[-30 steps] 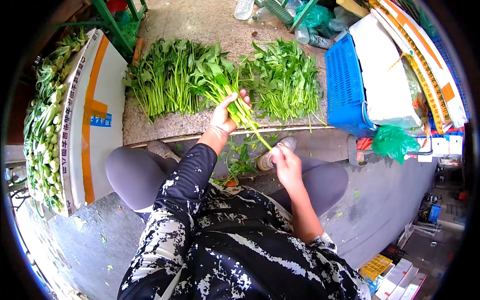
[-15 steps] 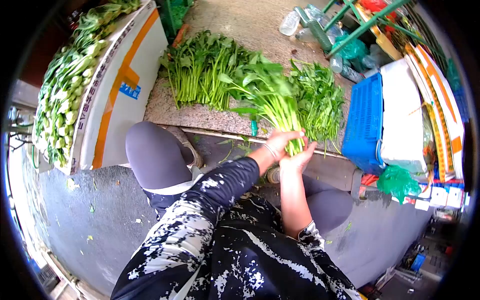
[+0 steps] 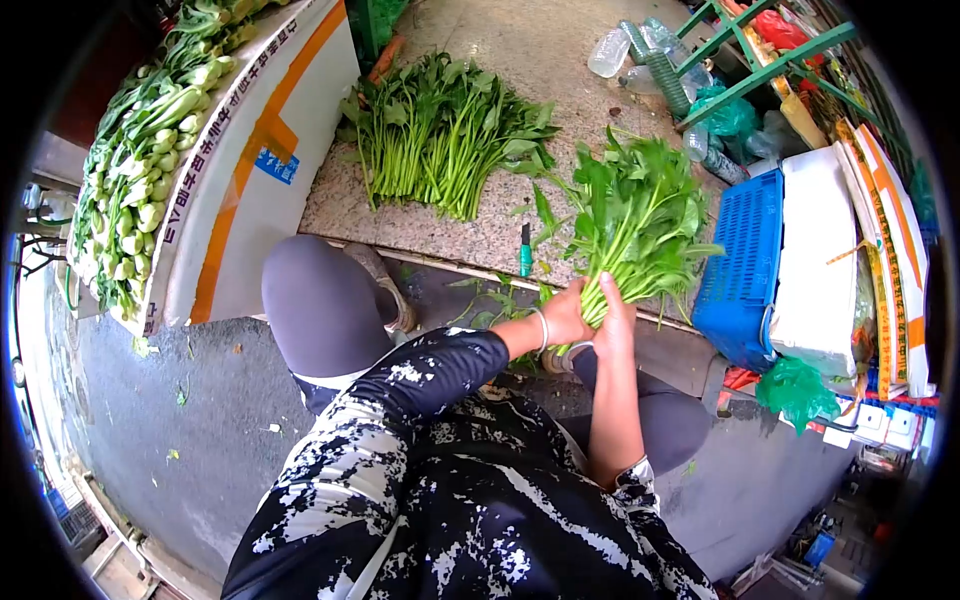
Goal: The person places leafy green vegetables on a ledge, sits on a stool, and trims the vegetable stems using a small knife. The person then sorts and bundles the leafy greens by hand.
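Both my hands grip the stem ends of a bunch of leafy water spinach (image 3: 640, 205). My left hand (image 3: 568, 316), with a bracelet at the wrist, wraps the stems from the left. My right hand (image 3: 616, 318) closes on them from the right, thumb along the stems. The leaves point away from me, over the right side of the stone slab (image 3: 440, 233), and hide much of what lies beneath. A larger pile of the same greens (image 3: 440, 140) lies on the slab to the left. Between them rests a small green-handled cutter (image 3: 526, 252).
On the left stands a white foam box (image 3: 265, 165) topped with small bok choy (image 3: 150, 190). To the right are a blue crate (image 3: 740, 265), another foam box (image 3: 820, 250) and a green plastic bag (image 3: 797, 392). Plastic bottles (image 3: 608, 52) lie at the back beside a green metal frame (image 3: 765, 75).
The bunch has swung rightward, away from the left pile, and its leaves are spread over the right side. The cutter shows fully. The view has shifted slightly.
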Demonstrator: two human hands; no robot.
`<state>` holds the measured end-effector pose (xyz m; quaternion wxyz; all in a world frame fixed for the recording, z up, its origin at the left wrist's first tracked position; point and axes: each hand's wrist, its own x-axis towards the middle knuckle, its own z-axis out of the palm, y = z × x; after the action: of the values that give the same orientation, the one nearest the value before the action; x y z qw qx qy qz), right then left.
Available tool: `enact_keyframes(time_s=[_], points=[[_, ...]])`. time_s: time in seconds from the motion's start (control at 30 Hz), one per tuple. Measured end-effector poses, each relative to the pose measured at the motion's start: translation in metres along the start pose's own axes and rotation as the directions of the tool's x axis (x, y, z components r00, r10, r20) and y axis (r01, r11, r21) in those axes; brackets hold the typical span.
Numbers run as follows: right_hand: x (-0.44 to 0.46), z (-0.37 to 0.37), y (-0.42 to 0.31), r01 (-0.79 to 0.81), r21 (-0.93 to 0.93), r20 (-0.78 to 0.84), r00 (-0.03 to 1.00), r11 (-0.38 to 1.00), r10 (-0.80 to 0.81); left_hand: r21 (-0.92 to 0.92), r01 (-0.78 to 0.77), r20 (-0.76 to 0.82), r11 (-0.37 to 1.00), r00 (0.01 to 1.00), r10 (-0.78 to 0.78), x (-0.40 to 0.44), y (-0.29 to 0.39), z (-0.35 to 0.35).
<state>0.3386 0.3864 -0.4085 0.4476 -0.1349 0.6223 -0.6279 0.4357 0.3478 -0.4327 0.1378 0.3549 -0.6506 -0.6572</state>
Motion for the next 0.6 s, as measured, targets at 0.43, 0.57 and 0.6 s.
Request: enact_keyframes(time_s=[0.43, 0.57, 0.6], points=[[0.100, 0.027, 0.101, -0.122, -0.477, 0.043, 0.986, 0.871, 0.161, -0.751, -0.011, -0.098, 0.660, 0.991, -0.095, -0.026, 0.005, -0.100], [0.110, 0.038, 0.149, 0.085, -0.927, 0.018, 0.983, 0.365, -0.184, -0.820, -0.300, -0.362, 0.488, 0.932, -0.036, -0.023, 0.020, -0.106], [0.110, 0.040, 0.148, 0.072, -0.921, 0.000, 0.983, 0.382, -0.186, -0.829, -0.348, -0.407, 0.438, 0.912, -0.045, -0.021, 0.024, -0.108]])
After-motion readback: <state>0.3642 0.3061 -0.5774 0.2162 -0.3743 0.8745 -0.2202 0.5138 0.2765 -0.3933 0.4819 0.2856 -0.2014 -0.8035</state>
